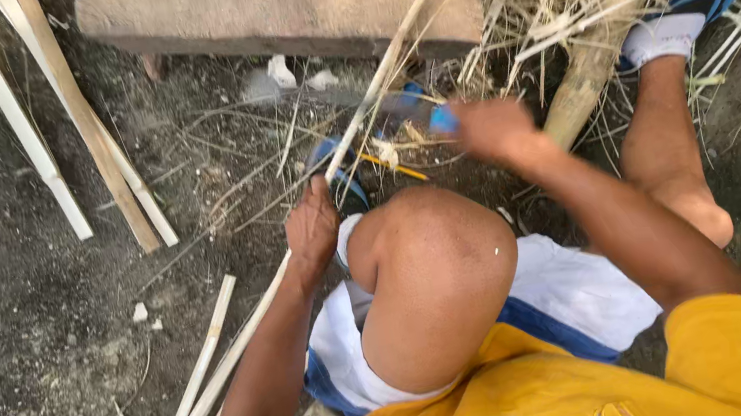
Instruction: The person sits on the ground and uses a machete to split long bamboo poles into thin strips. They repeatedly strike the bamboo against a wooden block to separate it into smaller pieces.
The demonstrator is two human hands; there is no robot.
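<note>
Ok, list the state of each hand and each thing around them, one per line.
left hand: closed around the long bamboo strip
long bamboo strip: held, slanting up across the ground
right hand: blurred, gripping a blue-handled tool
blue-handled tool: held, blade hidden
wooden block: lying flat
split strips: lying on soil

A single head-worn camera looks steeply down from above the seated person, close over the raised knee [434,278]. It faces forward onto the dirt ground [26,330], taking in both forearms and the far foot [678,22].
</note>
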